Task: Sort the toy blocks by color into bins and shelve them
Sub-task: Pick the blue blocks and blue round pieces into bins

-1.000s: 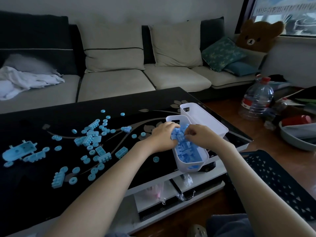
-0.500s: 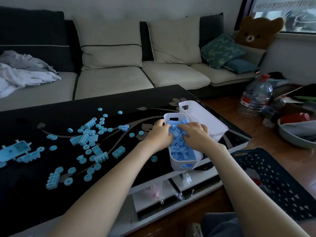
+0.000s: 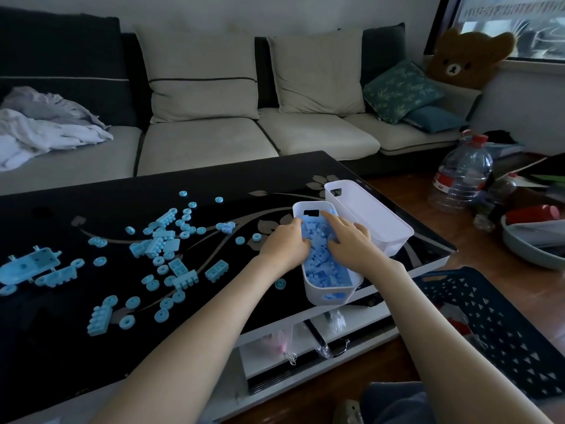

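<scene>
A white bin (image 3: pixel 333 296) stands near the right end of the black table (image 3: pixel 55 356), filled with light blue blocks (image 3: pixel 327 273). Both my hands are inside it. My left hand (image 3: pixel 286 244) reaches over the bin's left wall, its fingertips buried among the blocks. My right hand (image 3: pixel 348 240) lies flat on the pile with fingers spread, pressing on it. Several loose blue blocks and round pieces (image 3: pixel 165 246) are scattered over the table's left and middle. A larger blue piece (image 3: pixel 27 264) lies at the far left.
A second white bin (image 3: pixel 376 215) stands just right of the first, with no blocks showing in it. A dark blue perforated basket (image 3: pixel 489 319) sits on the floor at right, a big water bottle (image 3: pixel 461 179) beyond it. The sofa (image 3: pixel 208 142) runs behind the table.
One second ago both hands held a clump of blue blocks above the bin. They have lowered into the bin and now rest on the pile.
</scene>
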A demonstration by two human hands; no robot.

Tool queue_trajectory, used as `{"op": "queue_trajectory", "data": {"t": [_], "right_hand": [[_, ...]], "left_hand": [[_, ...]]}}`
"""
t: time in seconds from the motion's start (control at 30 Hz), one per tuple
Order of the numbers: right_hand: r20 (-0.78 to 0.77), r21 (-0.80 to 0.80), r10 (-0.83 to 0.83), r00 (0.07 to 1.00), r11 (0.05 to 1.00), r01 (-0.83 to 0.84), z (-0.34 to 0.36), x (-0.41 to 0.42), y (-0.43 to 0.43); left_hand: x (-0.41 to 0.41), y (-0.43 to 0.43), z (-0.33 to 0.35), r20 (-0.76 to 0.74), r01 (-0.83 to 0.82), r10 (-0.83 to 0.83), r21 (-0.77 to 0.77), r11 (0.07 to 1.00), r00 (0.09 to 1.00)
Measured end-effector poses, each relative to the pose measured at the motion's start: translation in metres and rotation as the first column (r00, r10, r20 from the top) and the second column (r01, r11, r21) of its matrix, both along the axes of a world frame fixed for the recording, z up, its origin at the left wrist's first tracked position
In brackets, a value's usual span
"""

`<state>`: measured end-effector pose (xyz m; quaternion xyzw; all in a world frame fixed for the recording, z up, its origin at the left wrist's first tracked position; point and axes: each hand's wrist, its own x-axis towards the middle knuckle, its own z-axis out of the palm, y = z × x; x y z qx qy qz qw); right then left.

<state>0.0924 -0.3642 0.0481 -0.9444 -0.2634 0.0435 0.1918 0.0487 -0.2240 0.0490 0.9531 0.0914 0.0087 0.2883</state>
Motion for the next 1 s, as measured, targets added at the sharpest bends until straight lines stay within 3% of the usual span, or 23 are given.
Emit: {"op": "queue_trajectory", "data": {"t": [0.13,0.23,0.37,0.47,0.57,0.77,1.0], "right_hand": [[-0.045,0.168,0.011,0.999,0.986,-0.004,0.006,-0.005,0.0],[-0.008,0.239,-0.103,0.995,0.966,0.102,0.014,-0.004,0.004],[-0.086,0.128,-0.224,0.971,0.964,0.234,0.018,-0.007,0.006],[-0.206,0.002,-0.175,0.963,0.984,0.179,0.015,-0.013,0.009],[-0.305,0.053,-0.149,0.94,0.983,0.173,0.018,-0.023,0.018],[-0.225,0.141,-0.09,0.97,0.982,0.123,0.04,-0.051,0.058],[-0.214,0.173,0.076,0.974,0.984,-0.039,0.048,-0.093,0.136]], "left_hand": [[-0.005,0.004,0.004,0.025,-0.054,0.054,0.011,0.998,0.998],[-0.005,0.009,0.007,0.031,-0.096,0.096,0.007,0.995,0.995],[-0.012,0.016,0.01,0.042,-0.124,0.123,0.024,0.992,0.992],[-0.02,0.022,0.015,0.073,-0.142,0.139,0.051,0.989,0.988],[-0.029,0.031,0.023,0.091,-0.16,0.153,0.069,0.985,0.984],[-0.063,0.07,0.048,0.16,-0.19,0.177,0.07,0.979,0.971],[-0.14,0.148,0.057,0.229,-0.425,0.41,0.017,0.905,0.883]]}}
